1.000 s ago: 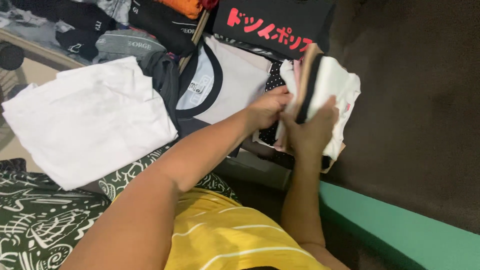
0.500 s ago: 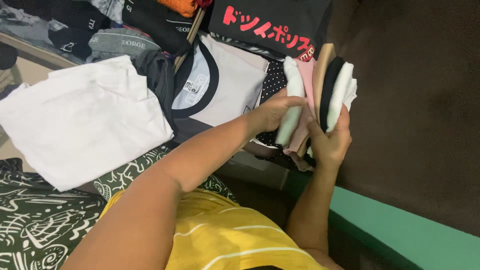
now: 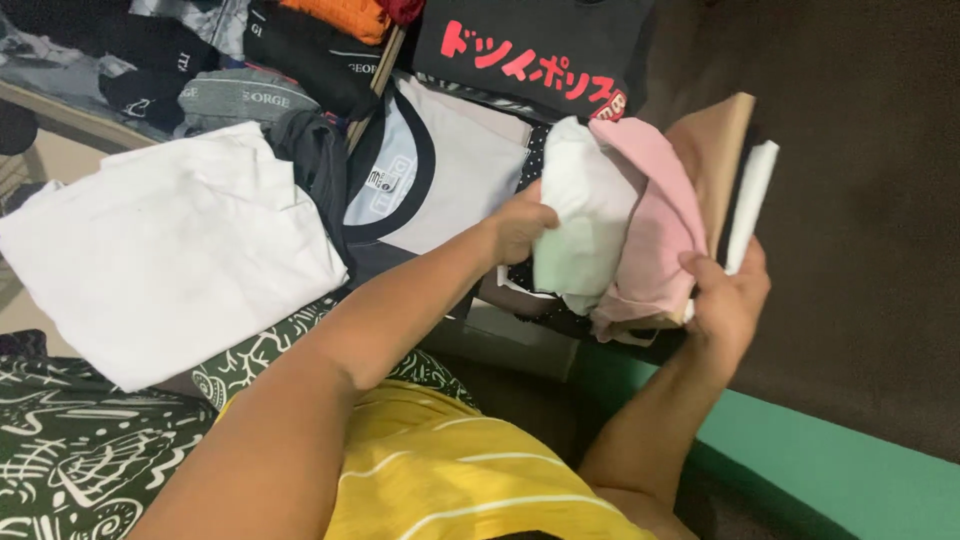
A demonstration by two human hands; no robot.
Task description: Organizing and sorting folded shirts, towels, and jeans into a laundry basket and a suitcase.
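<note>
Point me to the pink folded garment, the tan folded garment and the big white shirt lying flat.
pink folded garment (image 3: pixel 655 240), head view, on its outer folded face.
tan folded garment (image 3: pixel 718 150), head view, on the upper part that sticks out.
big white shirt (image 3: pixel 170 245), head view, on the middle of the cloth.

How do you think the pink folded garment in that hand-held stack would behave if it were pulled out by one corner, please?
Probably floppy: the pink folded garment already sags and bulges between the left hand and right hand. It looks light, being thin cloth. It would likely unfold, since its lower edge hangs loose beside the white folded garment.
</note>
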